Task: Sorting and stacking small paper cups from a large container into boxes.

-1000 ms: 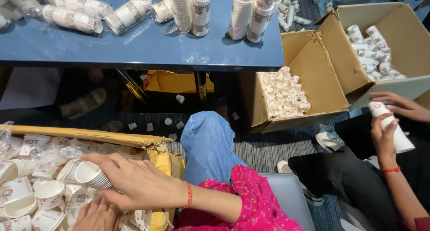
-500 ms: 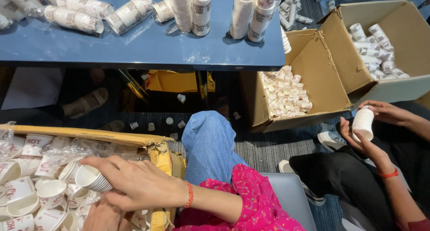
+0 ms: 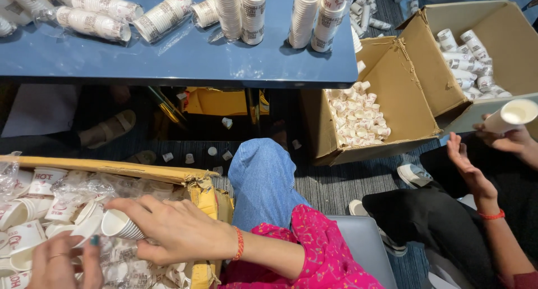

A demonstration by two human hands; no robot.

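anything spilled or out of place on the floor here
Yes. Several small white paper cups lie scattered on the dark floor under the blue table, apart from the open cardboard boxes that hold the rest. The torn yellow edge of the near cardboard box, where the right hand grips a cup, looks crumpled.

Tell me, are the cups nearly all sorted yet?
Not nearly. Done: tall stacks of white paper cups stand on the blue table. In hand: the right hand grips a short stack of white paper cups, with the left hand beside it. Left: loose cups fill the open brown cardboard box and another small-cup box.
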